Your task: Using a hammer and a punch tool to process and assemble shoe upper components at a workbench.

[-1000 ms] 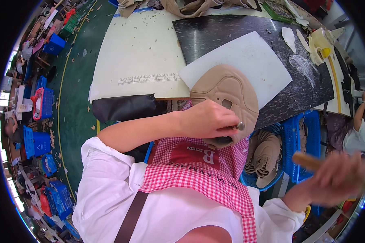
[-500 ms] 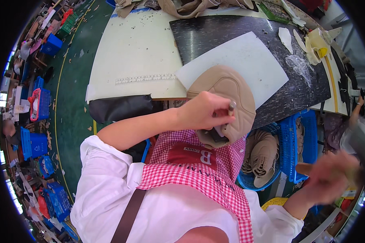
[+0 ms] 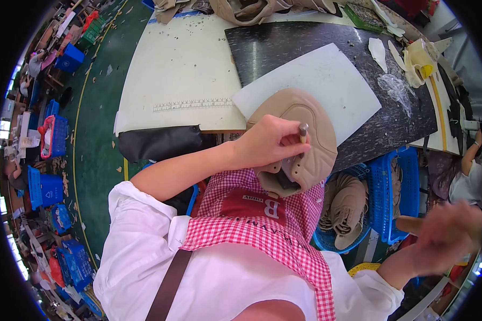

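A tan stitched shoe upper [image 3: 313,115] lies at the table's front edge, its near end hanging over my checked apron. Small holes show along its opening. My left hand [image 3: 268,142] pinches a metal hole punch [image 3: 303,132] upright between thumb and fingers, standing over the row of holes. What the punch's tip touches is hidden by the fingers. Off to the right, well away from the upper, my right hand [image 3: 447,235] is raised and smeared by motion. It is closed around a tool with a wooden handle [image 3: 407,223]; the tool's head cannot be made out.
Under the upper lies a white board [image 3: 337,75] on a black speckled mat [image 3: 268,48]. Blue baskets [image 3: 380,198] of tan uppers stand below the table at right. Scraps and clear plastic [image 3: 396,88] lie at far right. A person [image 3: 468,179] sits beyond my right hand.
My right hand has swung slightly outward to the right with the wooden-handled tool. My left hand tilts the punch more upright, and more of the upper's holes show below it.
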{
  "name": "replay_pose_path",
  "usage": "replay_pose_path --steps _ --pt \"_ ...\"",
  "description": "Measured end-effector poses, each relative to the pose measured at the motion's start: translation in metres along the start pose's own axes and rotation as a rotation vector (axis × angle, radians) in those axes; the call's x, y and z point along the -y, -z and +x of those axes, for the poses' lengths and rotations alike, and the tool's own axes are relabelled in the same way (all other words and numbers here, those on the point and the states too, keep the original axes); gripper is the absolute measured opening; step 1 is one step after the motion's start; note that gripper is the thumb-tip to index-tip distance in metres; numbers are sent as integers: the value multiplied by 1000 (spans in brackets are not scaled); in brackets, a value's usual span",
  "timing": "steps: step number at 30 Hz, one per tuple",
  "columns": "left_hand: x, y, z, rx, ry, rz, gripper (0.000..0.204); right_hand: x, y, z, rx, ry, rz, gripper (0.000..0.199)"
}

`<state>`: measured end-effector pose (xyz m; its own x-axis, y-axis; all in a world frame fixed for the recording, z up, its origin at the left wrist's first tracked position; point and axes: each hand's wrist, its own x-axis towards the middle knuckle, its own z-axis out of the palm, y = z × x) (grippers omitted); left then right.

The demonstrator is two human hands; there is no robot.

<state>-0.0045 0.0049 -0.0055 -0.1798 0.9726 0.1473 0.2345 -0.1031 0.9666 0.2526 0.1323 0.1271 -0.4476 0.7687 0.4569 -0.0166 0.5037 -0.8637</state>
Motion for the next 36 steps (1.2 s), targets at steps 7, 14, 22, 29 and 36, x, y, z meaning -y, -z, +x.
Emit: replay_pose_path --steps 7,14,22,29,36 --pt "5 1 3 -26 -114 46 12 -51 -43 -8 812 317 -812 30" --pt "1 -1 8 -49 18 30 15 5 19 15 320 -31 278 30" --pt "15 1 11 -174 125 -372 14 -56 -45 7 641 -56 -528 19" --pt "8 -8 9 -211 -64 182 16 11 -1 17 19 0 235 19" --pt "12 3 11 -193 48 -14 13 -51 -58 -12 658 18 -418 28"
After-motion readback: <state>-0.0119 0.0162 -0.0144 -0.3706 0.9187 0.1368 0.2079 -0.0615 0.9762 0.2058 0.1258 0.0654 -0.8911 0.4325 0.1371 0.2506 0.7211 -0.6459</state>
